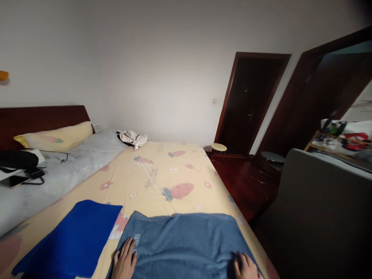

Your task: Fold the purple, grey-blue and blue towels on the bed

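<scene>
The left hand (124,260) lies palm down on the left part of a grey-blue, soft-looking cloth (186,242), its fingers slightly spread just below a patch of small pale print (137,238); it is unclenched and presses or rests on the fabric without visibly gripping it. The right hand (246,267) is at the right part of the same cloth, its fingers bent over the fabric; whether they pinch any of it cannot be told. The grey-blue cloth is spread out, with shallow creases, on a bed covered by a pale yellow sheet (162,164) printed with pink carrots and flowers. Just beside it, on the left, a bright blue flat cloth (72,240) lies on the same sheet. Farther left, a light grey quilt (84,170) runs along the bed, with a black-edged phone (19,181) and a soft black case (17,159) on it. A yellow pillow (61,137) leans near the dark brown wooden headboard (43,114). By the wall at the far side of the bed lies a cream fabric bag (132,138) with black straps. Beyond the bed's right side stands a round stool with a yellow seat (218,147), near a dark brown door (251,104).
</scene>
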A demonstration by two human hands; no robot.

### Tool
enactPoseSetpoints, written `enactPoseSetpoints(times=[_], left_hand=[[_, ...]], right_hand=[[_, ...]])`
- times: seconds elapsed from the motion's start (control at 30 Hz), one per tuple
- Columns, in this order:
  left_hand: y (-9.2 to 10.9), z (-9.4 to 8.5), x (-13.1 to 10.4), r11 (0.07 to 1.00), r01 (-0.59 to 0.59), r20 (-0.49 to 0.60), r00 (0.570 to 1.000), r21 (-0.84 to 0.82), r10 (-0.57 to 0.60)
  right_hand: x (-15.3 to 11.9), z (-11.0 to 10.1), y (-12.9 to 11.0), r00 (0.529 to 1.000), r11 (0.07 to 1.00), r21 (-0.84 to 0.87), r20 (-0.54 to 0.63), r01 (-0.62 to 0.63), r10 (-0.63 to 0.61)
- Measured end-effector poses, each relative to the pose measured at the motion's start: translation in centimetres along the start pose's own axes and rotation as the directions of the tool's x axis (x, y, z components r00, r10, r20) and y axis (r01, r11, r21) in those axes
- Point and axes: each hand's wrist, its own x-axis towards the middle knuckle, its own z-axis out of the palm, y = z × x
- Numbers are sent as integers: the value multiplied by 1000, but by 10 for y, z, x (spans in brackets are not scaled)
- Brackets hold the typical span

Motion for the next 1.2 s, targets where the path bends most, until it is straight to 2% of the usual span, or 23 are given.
enactPoseSetpoints(times=[0.1,0.17,0.23,0.3,0.37,0.43,0.5,0.6,0.73,0.83,0.9,0.97,1.03,1.2], left_hand=[[19,0,29,996,-88,-33,996,-31,87],[34,-1,52,992,-125,0,992,-22,125],[48,-3,74,993,-115,60,992,33,113],[59,-6,92,991,-88,118,990,100,76],[63,-9,105,987,-78,155,986,139,56],[60,-11,116,986,-74,163,985,151,49],[52,-13,124,986,-64,157,987,155,40],[33,-13,132,987,-11,190,982,162,-21],[13,-8,135,987,62,287,952,146,-103],[4,-3,131,985,97,227,965,144,-128],[-2,2,128,968,198,136,966,155,-220],[-10,6,129,945,298,75,948,133,-310],[-18,8,133,936,343,80,934,82,-349],[-25,8,155,940,340,137,931,11,-338]], right_hand=[[9,20,-49,971,978,79,125,195,-204],[11,34,-93,904,932,166,239,321,-354],[10,48,-140,815,887,236,355,396,-458],[8,62,-183,719,860,280,471,427,-511],[8,76,-216,648,845,307,544,438,-534],[12,91,-238,620,842,312,573,439,-536],[19,105,-249,624,856,292,591,426,-512],[29,120,-252,631,885,239,630,398,-454],[33,126,-242,589,888,215,681,406,-434],[34,124,-227,569,875,222,686,430,-453],[35,122,-213,612,873,185,648,450,-453],[37,120,-196,683,879,109,589,463,-433],[39,119,-176,736,887,33,544,460,-402],[42,117,-130,814,894,-79,455,440,-360]])
